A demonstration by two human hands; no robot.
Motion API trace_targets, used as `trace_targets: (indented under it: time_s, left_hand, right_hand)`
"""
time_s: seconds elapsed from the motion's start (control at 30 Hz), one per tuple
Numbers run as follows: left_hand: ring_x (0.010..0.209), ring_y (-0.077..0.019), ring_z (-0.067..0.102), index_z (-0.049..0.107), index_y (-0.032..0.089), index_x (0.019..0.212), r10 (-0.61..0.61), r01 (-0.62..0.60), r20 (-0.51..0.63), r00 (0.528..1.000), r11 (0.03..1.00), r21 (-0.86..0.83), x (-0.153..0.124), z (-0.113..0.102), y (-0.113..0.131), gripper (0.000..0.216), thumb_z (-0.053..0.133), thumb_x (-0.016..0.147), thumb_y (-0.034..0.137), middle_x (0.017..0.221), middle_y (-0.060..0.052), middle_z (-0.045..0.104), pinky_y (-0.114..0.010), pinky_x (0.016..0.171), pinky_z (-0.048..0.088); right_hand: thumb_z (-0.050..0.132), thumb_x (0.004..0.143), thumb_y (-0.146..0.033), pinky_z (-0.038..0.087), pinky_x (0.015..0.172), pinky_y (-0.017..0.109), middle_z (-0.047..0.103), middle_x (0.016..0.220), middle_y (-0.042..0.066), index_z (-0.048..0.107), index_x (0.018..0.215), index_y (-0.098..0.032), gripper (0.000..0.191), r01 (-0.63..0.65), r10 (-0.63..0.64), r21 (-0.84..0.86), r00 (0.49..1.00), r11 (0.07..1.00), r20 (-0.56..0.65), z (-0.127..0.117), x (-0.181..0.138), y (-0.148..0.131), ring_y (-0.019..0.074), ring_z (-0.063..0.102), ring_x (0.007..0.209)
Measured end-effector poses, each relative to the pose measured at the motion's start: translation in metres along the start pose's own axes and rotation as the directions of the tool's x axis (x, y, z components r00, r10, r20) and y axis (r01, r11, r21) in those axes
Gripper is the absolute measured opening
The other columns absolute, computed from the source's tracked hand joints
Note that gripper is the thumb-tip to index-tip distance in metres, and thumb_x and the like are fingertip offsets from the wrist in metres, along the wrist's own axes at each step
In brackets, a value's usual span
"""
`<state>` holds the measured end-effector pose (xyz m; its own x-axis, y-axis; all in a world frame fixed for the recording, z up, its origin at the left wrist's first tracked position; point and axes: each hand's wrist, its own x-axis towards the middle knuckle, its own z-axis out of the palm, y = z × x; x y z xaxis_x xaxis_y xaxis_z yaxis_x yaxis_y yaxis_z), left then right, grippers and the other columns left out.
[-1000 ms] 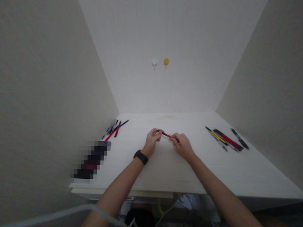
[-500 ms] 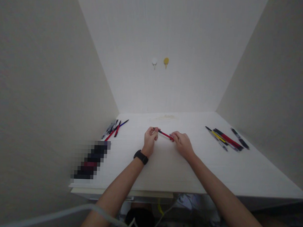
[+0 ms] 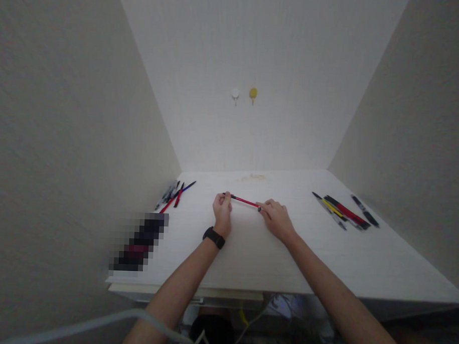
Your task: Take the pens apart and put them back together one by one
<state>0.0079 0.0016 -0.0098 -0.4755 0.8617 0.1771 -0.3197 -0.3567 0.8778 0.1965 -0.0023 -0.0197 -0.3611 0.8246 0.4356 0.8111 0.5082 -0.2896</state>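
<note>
A slim red pen [image 3: 246, 201] with a black section at its left end is stretched between my two hands, just above the desk. My left hand [image 3: 222, 209], below a black wristwatch, is closed in a pinch around the black end. At the opposite end, my right hand [image 3: 276, 216] has its thumb and index finger closed on the pen, beside a small dark tip. Exactly how those right fingertips sit on the tip is too small to make out.
On the white desk [image 3: 249, 263], several pens lie by the left wall, among them a red pen [image 3: 179, 195]. A blurred-out dark patch [image 3: 140, 244] is nearer me. To the right lie a yellow pen [image 3: 333, 208], red pens [image 3: 348, 215] and a dark marker [image 3: 364, 210].
My left hand has shifted slightly left with the black end, and more of the red barrel shows. The right fingers have changed their hold, so a dark tip is visible there.
</note>
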Motion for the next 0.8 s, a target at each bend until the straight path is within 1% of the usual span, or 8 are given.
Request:
trace_targets:
  time_s: [0.1, 0.2, 0.27, 0.33, 0.43, 0.53, 0.67, 0.8]
  left_hand:
    - [0.043, -0.0039, 0.028, 0.041, 0.019, 0.071, -0.008, 0.008, -0.009, 1.000, 1.000, 0.007, -0.001, 0.000, 0.000, 0.042, 0.070, 0.074, 0.050, 0.054, 0.009, 0.035, -0.020, 0.041, 0.019]
    - [0.043, -0.0041, 0.028, 0.042, 0.019, 0.071, -0.008, 0.009, -0.012, 1.000, 1.000, 0.011, -0.002, 0.000, 0.001, 0.042, 0.070, 0.074, 0.050, 0.053, 0.009, 0.034, -0.020, 0.042, 0.018]
    - [0.043, -0.0043, 0.028, 0.042, 0.019, 0.071, -0.001, 0.001, -0.016, 1.000, 1.000, 0.009, -0.002, 0.000, 0.002, 0.042, 0.070, 0.074, 0.050, 0.053, 0.009, 0.034, -0.020, 0.042, 0.019]
    - [0.043, -0.0044, 0.028, 0.042, 0.019, 0.070, 0.002, -0.002, -0.021, 1.000, 1.000, 0.012, -0.001, 0.000, 0.001, 0.042, 0.070, 0.074, 0.050, 0.053, 0.009, 0.035, -0.020, 0.042, 0.019]
    - [0.043, -0.0044, 0.029, 0.043, 0.019, 0.071, 0.007, -0.007, -0.025, 1.000, 1.000, 0.024, -0.001, -0.001, 0.000, 0.040, 0.070, 0.074, 0.049, 0.053, 0.009, 0.035, -0.020, 0.042, 0.020]
    - [0.043, -0.0040, 0.029, 0.044, 0.019, 0.072, 0.004, -0.004, -0.028, 1.000, 1.000, 0.019, 0.000, -0.001, -0.001, 0.039, 0.070, 0.074, 0.048, 0.053, 0.009, 0.036, -0.019, 0.041, 0.020]
    - [0.043, -0.0032, 0.028, 0.043, 0.019, 0.073, -0.007, 0.006, -0.035, 0.999, 1.000, -0.029, 0.001, 0.000, -0.002, 0.038, 0.071, 0.074, 0.045, 0.057, 0.009, 0.041, -0.019, 0.040, 0.018]
    - [0.043, -0.0034, 0.028, 0.043, 0.019, 0.073, -0.011, 0.010, -0.035, 0.999, 1.000, -0.026, 0.000, 0.000, -0.001, 0.035, 0.069, 0.076, 0.042, 0.057, 0.009, 0.039, -0.019, 0.040, 0.018]
  right_hand:
    - [0.053, 0.091, -0.023, 0.033, 0.081, 0.033, 0.063, 0.104, 0.008, 0.067, 0.104, -0.022, 0.019, 0.023, -0.023, 0.001, 0.999, 1.000, 0.025, 0.001, 0.000, 0.002, 0.0224, 0.053, 0.095]
    - [0.053, 0.089, -0.017, 0.035, 0.082, 0.032, 0.064, 0.099, 0.007, 0.066, 0.094, -0.020, 0.015, 0.020, -0.022, 0.077, 0.999, 0.997, 0.031, 0.003, 0.001, 0.005, 0.0209, 0.053, 0.093]
    - [0.051, 0.086, -0.010, 0.036, 0.082, 0.032, 0.064, 0.095, 0.007, 0.065, 0.094, -0.019, 0.018, 0.017, -0.019, 0.148, 1.000, 0.989, 0.015, 0.004, 0.002, 0.006, 0.0199, 0.054, 0.091]
    - [0.050, 0.083, -0.007, 0.038, 0.082, 0.031, 0.064, 0.093, 0.006, 0.062, 0.098, -0.018, 0.022, -0.014, 0.020, 0.236, 0.999, 0.972, -0.025, 0.006, 0.002, 0.007, 0.0191, 0.055, 0.089]
    - [0.049, 0.082, -0.010, 0.040, 0.079, 0.030, 0.064, 0.089, 0.006, 0.060, 0.091, -0.017, 0.016, -0.073, 0.103, 0.360, 0.993, 0.930, -0.065, 0.009, 0.003, 0.007, 0.0185, 0.056, 0.085]
    - [0.048, 0.082, -0.014, 0.040, 0.075, 0.029, 0.063, 0.086, 0.006, 0.057, 0.084, -0.018, 0.010, -0.074, 0.111, 0.436, 0.992, 0.897, -0.062, 0.008, 0.004, 0.005, 0.0181, 0.056, 0.082]
    - [0.046, 0.082, -0.018, 0.038, 0.066, 0.025, 0.059, 0.076, 0.002, 0.054, 0.085, -0.019, 0.008, -0.075, 0.111, 0.508, 0.993, 0.858, -0.042, 0.001, 0.004, 0.000, 0.0157, 0.053, 0.071]
    - [0.046, 0.085, -0.022, 0.033, 0.058, 0.024, 0.051, 0.062, -0.004, 0.055, 0.090, -0.020, 0.011, -0.100, 0.113, 0.546, 0.994, 0.832, 0.011, -0.005, 0.003, -0.003, 0.0134, 0.047, 0.058]
